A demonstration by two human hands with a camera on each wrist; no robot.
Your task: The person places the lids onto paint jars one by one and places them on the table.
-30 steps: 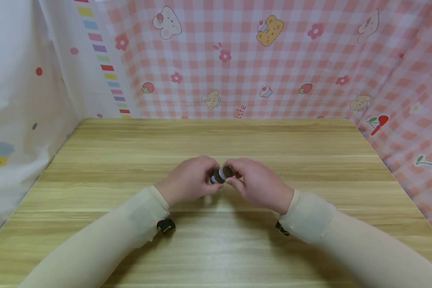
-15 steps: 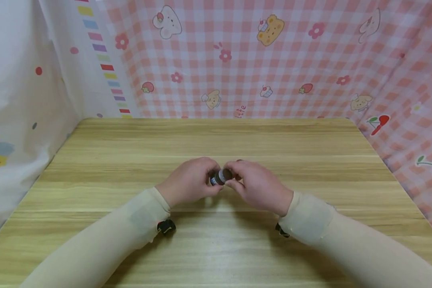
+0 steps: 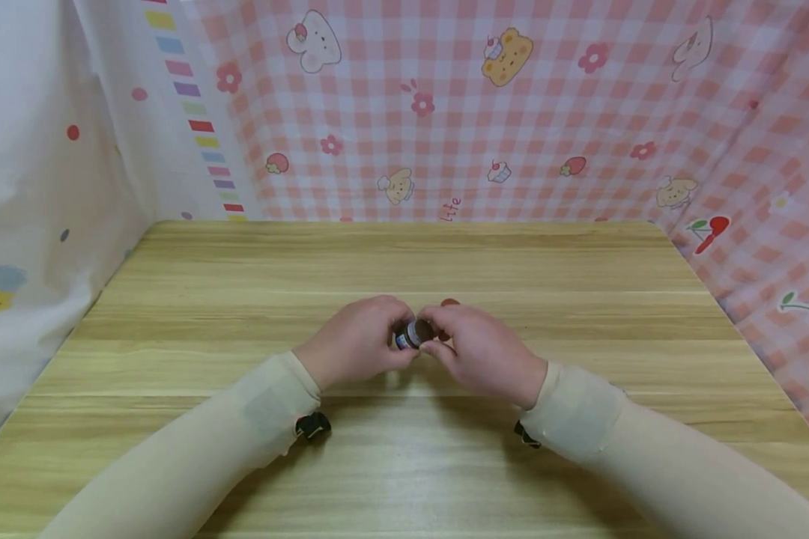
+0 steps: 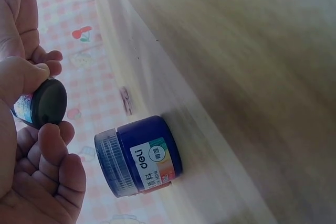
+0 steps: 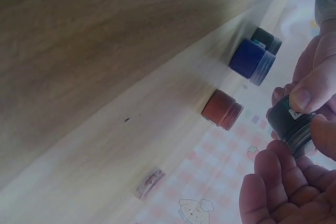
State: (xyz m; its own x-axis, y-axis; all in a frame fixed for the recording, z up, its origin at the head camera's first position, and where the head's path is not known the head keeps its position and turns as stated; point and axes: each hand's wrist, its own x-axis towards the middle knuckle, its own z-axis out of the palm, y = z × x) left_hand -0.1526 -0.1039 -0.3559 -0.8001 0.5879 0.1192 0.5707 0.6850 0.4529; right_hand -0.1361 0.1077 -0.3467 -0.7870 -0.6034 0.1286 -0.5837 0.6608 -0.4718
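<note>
Above the middle of the table, my left hand (image 3: 357, 337) grips a small dark paint jar (image 3: 407, 337) round its body, between thumb and fingers. My right hand (image 3: 488, 352) pinches the clear-rimmed lid (image 3: 421, 330) at the jar's other end. The jar is tilted, its lid towards the right hand. In the left wrist view the dark base (image 4: 51, 102) shows; in the right wrist view the dark body (image 5: 283, 119) shows beneath a thumb. A blue paint jar (image 4: 152, 153) with a printed label and clear lid stands near the left hand.
A red-brown jar (image 5: 219, 107) and another dark jar (image 5: 266, 40) stand near the blue one in the right wrist view. A clear, flat piece (image 5: 149, 183) lies on the wooden table (image 3: 404, 262). Patterned cloth (image 3: 445, 112) hangs behind the table and at its sides.
Both hands have lowered slightly with the jar between them, the right also shifting a little left. More of a red-brown thing shows behind the right hand.
</note>
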